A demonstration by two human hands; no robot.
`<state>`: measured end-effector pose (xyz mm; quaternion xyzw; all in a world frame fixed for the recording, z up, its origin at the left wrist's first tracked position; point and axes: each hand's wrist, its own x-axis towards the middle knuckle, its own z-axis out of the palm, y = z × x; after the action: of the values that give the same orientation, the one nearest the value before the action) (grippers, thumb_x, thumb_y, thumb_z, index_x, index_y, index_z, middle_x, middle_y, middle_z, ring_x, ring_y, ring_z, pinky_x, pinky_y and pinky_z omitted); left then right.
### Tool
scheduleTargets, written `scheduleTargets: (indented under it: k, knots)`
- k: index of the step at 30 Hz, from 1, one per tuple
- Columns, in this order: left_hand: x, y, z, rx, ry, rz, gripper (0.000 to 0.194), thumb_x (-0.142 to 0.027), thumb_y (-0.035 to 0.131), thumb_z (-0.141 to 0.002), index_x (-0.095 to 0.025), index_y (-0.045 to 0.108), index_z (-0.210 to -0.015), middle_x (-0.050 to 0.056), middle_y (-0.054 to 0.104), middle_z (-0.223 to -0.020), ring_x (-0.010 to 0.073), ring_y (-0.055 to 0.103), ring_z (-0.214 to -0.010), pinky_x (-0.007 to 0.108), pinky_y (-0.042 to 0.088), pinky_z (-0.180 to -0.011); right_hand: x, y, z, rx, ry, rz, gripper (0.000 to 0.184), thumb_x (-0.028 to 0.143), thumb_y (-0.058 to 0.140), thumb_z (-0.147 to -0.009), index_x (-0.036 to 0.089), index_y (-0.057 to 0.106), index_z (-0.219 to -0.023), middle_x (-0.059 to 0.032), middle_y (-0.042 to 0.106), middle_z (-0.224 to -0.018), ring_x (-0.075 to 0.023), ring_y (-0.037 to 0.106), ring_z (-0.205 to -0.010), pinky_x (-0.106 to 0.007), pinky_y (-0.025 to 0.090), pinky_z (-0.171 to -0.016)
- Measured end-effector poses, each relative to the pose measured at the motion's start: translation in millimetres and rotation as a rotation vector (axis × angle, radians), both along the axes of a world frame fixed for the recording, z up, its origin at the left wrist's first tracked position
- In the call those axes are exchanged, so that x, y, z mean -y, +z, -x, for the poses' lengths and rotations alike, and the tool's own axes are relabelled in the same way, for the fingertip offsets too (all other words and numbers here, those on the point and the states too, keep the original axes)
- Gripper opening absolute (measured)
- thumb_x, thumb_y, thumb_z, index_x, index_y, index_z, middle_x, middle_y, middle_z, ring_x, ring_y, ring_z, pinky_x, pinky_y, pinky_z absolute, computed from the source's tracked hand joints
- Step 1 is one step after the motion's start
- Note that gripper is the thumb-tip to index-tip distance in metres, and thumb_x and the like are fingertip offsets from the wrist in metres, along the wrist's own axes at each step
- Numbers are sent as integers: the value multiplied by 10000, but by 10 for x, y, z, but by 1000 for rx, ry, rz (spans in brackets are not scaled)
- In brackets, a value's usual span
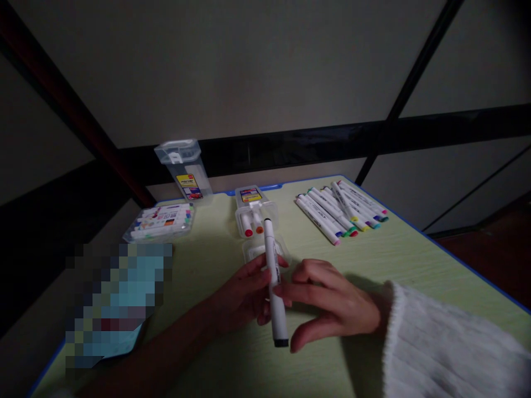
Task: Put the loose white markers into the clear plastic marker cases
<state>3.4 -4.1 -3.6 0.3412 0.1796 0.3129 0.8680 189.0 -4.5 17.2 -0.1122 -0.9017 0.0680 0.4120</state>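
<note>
A white marker (pixel 276 309) with black ends stands tilted in front of me, its narrower end pointing away. My left hand (pixel 246 290) grips it around the middle. My right hand (pixel 334 301) is beside it, the index finger touching the barrel and the thumb spread apart below, near the black lower end. Just beyond the marker lies a clear plastic marker case (pixel 269 210) with its lid open toward me. Inside are a marker with a red end (pixel 248 225) and one with an orange end (pixel 259 224).
Several white markers (pixel 326 213) with coloured ends lie in a pile at the right of the green table (pixel 207 354). A closed clear case (pixel 188 171) stands upright at the back left, with a filled marker case (pixel 161 221) before it. A pixelated phone-like object (pixel 128 301) lies left.
</note>
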Motion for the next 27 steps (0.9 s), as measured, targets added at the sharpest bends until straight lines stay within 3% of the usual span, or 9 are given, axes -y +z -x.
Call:
scheduleTargets:
  k: [4, 10, 19, 27]
  knots:
    - [4, 44, -6, -46, 30, 59, 232, -281, 627, -776, -195, 578, -985, -26, 610, -685, 41, 534, -434, 124, 403, -392, 6, -21, 12, 21, 1, -116, 373, 422, 507, -848, 100, 565, -1028, -21, 554, -692, -123, 516, -647, -251, 376, -534]
    - [-1, 44, -5, -103, 19, 77, 282, -279, 637, -766, -180, 587, -1025, -8, 605, -712, 49, 544, -469, 145, 433, -429, 27, 0, 33, 1, -26, -150, 294, 323, 394, -923, 115, 598, -955, -13, 549, -610, -124, 482, -584, -265, 341, -525]
    - [2, 26, -16, -118, 60, 61, 349, -270, 653, -748, -176, 568, -1073, -18, 550, -693, 70, 544, -544, 191, 438, -523, 9, -14, 1, 44, -62, -138, 282, 287, 362, -932, 109, 572, -992, -27, 566, -625, -139, 466, -566, -279, 317, -510]
    - [-6, 0, -29, -15, 40, 36, 406, -222, 638, -762, -191, 513, -1147, 35, 641, -840, 152, 633, -770, 246, 436, -667, -11, -24, -9, 45, -133, -81, 282, 307, 352, -934, 121, 561, -974, -28, 553, -634, -138, 479, -570, -275, 337, -520]
